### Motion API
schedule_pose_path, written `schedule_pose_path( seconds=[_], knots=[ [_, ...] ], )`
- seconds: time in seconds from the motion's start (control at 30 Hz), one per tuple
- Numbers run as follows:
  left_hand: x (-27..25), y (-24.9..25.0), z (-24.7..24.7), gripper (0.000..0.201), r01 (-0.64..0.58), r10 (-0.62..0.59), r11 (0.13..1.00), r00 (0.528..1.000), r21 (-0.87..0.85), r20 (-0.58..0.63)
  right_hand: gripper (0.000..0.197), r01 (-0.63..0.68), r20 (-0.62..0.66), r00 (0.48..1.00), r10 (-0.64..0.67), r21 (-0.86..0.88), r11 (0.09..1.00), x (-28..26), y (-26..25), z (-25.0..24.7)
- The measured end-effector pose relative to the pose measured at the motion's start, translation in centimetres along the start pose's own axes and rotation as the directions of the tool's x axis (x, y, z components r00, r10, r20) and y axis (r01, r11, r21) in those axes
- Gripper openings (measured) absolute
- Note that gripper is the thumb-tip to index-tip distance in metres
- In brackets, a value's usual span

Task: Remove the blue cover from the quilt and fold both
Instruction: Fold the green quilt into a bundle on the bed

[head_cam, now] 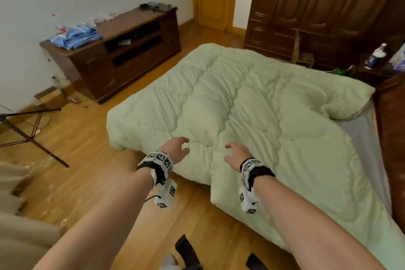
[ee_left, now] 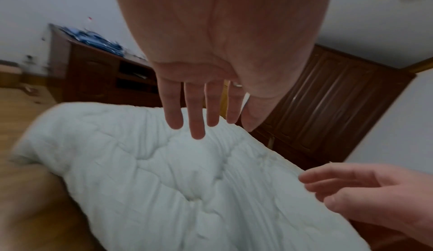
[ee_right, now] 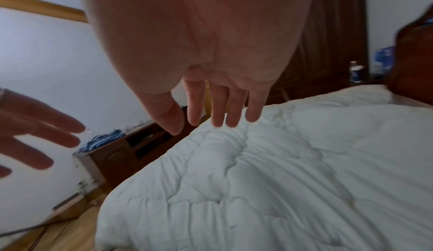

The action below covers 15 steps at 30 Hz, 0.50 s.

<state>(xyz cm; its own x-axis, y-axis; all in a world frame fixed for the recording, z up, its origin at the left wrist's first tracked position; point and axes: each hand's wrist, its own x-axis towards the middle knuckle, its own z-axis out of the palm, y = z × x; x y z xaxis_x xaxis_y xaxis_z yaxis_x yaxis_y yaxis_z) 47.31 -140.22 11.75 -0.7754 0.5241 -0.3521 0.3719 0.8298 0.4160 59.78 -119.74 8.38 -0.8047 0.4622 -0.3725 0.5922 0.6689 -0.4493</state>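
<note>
Cover off and folded, quilt still to fold.
Blue cover (head_cam: 74, 36) sits folded on the cabinet (head_cam: 122, 50); my left hand (head_cam: 177, 149) and right hand (head_cam: 235, 154) hover open, grip empty, over the spread quilt (head_cam: 252, 105).

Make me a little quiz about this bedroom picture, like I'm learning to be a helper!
1. True or false: the left hand and the right hand are each gripping the green quilt.
2. Where does the blue cover lie? A) still on the quilt B) on the low wooden cabinet C) on the floor
3. Fill in: both hands are ____, fingers spread, above the quilt's near edge.

Key
1. False: both hands hold nothing.
2. B: it sits bunched on the cabinet top by the wall.
3. open
</note>
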Motion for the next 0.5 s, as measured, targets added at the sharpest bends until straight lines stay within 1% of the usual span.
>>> schedule_pose_path(
  seconds=[0.03, 0.1, 0.27, 0.37, 0.5],
  knots=[
    [0.5, -3.1, -2.0, 0.044, 0.029, -0.029, 1.000, 0.999, 0.009, -0.024, 0.051, 0.031, -0.010, 0.999, -0.032, -0.044, 0.999, 1.0, -3.2, 1.0],
    [1.1, -9.1, -5.9, 0.044, 0.085, -0.084, 0.996, 0.995, 0.022, -0.049, 0.056, 0.066, 0.006, 0.998, -0.065, -0.077, 0.995, 2.8, -9.0, 3.1],
    [3.5, -21.9, -14.1, 0.048, 0.198, -0.198, 0.980, 0.977, -0.007, -0.073, 0.062, 0.096, 0.088, 0.992, -0.085, -0.122, 0.988, 8.9, -22.1, 7.5],
    [6.2, -28.1, -16.9, 0.049, 0.262, -0.266, 0.963, 0.962, -0.068, -0.060, 0.066, 0.108, 0.126, 0.988, -0.088, -0.157, 0.982, 13.4, -28.5, 10.3],
    [11.2, -35.2, -18.9, 0.059, 0.355, -0.360, 0.927, 0.933, -0.123, -0.016, 0.078, 0.109, 0.207, 0.976, -0.069, -0.188, 0.976, 20.7, -35.1, 14.9]
  ],
)
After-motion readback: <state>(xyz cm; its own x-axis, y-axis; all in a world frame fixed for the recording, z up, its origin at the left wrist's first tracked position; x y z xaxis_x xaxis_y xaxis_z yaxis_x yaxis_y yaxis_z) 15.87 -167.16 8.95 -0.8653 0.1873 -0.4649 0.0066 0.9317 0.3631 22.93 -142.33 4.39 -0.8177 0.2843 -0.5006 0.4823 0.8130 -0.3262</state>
